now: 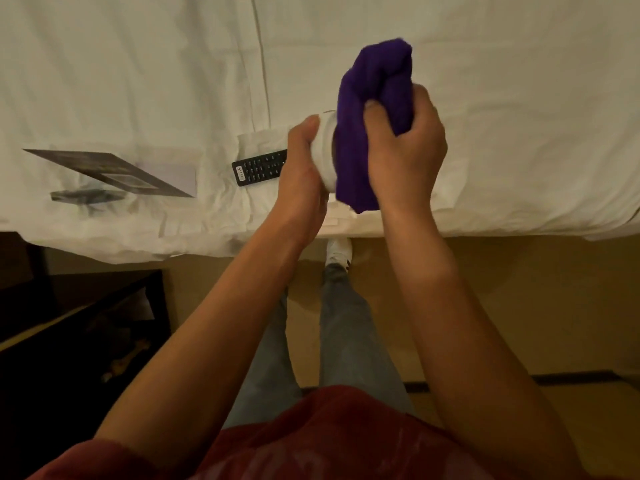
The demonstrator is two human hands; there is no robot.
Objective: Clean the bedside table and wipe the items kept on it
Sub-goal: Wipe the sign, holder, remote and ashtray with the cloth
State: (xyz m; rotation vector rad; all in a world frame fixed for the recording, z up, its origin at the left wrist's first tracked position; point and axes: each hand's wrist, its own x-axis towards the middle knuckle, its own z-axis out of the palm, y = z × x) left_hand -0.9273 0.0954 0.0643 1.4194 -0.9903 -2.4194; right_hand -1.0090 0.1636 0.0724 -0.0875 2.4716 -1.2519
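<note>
A bed (138, 64) with a white, creased sheet fills the upper part of the view, its edge running above a tan floor (519, 306). At the lower left stands the dark bedside worktop (79, 323), its top in shadow. On the sheet to the left lies a flat dark card (114, 171), tilted to the view, with a small dark thing just below it, too blurred to name. Nearer the middle a black remote (259, 167) rests on the sheet, just left of the hands. Held above the bed edge, the right hand (405, 154) is clenched round a bunched purple cloth (374, 109), which presses against the open end of a white cup (327, 150). The left hand (301, 168) wraps its fingers round that cup from the left side.
</note>
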